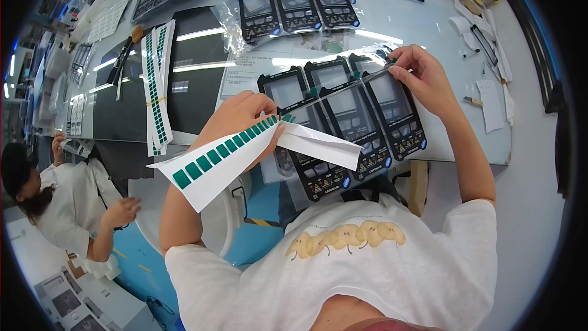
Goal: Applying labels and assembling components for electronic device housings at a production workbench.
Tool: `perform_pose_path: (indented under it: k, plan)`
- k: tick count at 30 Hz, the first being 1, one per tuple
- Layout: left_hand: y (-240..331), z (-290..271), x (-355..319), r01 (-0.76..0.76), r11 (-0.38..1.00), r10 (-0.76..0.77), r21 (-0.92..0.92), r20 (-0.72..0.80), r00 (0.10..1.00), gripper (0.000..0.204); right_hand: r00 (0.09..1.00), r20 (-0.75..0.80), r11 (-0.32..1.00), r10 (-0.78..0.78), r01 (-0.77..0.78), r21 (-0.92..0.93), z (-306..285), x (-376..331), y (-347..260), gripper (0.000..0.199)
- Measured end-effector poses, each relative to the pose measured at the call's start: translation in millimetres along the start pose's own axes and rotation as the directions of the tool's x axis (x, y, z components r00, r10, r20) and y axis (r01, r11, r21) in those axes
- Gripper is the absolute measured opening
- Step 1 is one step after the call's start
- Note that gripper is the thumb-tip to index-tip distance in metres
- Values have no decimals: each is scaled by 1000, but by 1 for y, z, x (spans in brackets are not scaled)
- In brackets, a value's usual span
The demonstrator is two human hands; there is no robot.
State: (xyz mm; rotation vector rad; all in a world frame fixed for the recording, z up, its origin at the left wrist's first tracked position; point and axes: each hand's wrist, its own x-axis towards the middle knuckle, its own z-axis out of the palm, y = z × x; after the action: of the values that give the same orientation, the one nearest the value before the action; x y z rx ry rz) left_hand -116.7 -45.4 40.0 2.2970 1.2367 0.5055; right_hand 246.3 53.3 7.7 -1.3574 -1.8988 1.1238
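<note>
Left fingers (262, 105) are pinching a white paper strip (226, 165) with no gap showing, its row of green stickers (213, 156) facing up and its other end drooping over the joined black panels (349, 125). Right fingers (402, 61) are bending closely together at the panels' far right corner; whether they are gripping it or only touching it is hard to tell. These panels are jutting past the front edge of the tabletop (429, 30), partly covering other panels (286, 91); bagged panels (296, 3) are lying farther from that edge. Because the front panels are overhanging, they could slip toward the lap if the right fingers loosen. Any swinging of the strip could leave a sticker clinging crookedly to a panel.
</note>
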Motion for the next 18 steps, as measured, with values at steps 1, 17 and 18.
perform_pose_path:
  k: [1,17,18]
  plan:
    - [-1,0,-1,-50,998,50,40,2,999,25,1000,3,1000,-3,3,1,0,0,-1,11]
    - [-17,-3,-32,-85,979,78,-186,-43,996,16,1000,6,1000,-19,19,-15,-1,-1,2,11]
    - [-9,-10,-42,189,951,-179,-245,64,982,17,1000,4,1000,-11,11,-20,-1,-1,1,12]
